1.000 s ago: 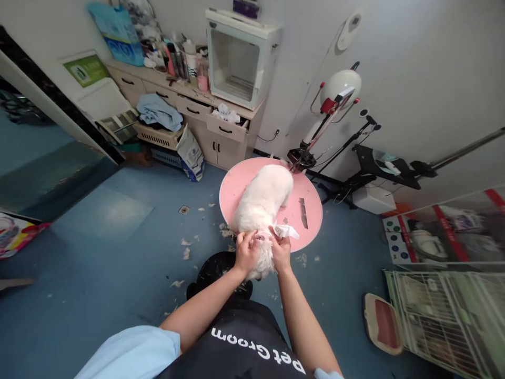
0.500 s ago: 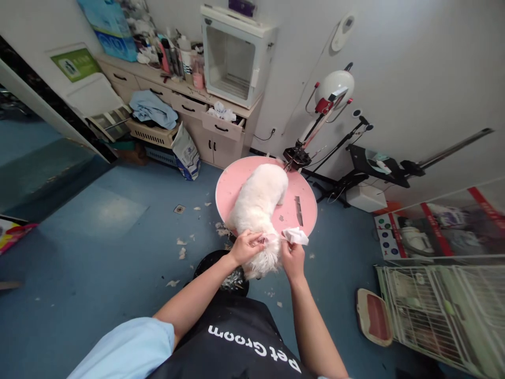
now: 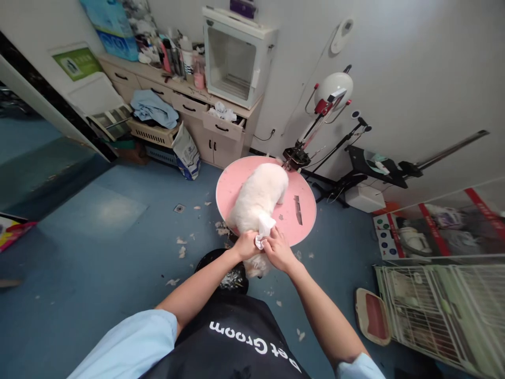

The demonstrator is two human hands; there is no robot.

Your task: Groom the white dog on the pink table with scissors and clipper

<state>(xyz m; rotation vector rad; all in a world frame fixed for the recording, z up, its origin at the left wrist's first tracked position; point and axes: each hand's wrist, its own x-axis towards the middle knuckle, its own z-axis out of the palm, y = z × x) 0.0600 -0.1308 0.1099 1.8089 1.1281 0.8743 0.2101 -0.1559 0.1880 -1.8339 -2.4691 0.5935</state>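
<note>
A white, close-trimmed dog (image 3: 258,189) stands on a round pink table (image 3: 229,176), its head toward me and partly covered by my hands. My left hand (image 3: 246,245) is closed at the side of its head, on the ear. The ear itself is mostly hidden now. My right hand (image 3: 278,249) pinches a white tissue (image 3: 265,223), pressing its crumpled lower end onto the ear beside my left fingers. To the right of the dog, a long grey comb-like tool (image 3: 298,209) lies on the tabletop.
Beneath the dog's head stands a black-lined bin (image 3: 232,281). Tufts of cut hair (image 3: 182,252) litter the blue floor. Behind the table are a drawer cabinet (image 3: 223,126) with a white glass-door box (image 3: 232,58) and a lamp-like device (image 3: 333,89). Wire cages (image 3: 430,310) stand at right.
My right hand has brought the tissue leftward from beside the head onto the ear. My left hand stays at the ear, whose pink inside showed before and is now covered.
</note>
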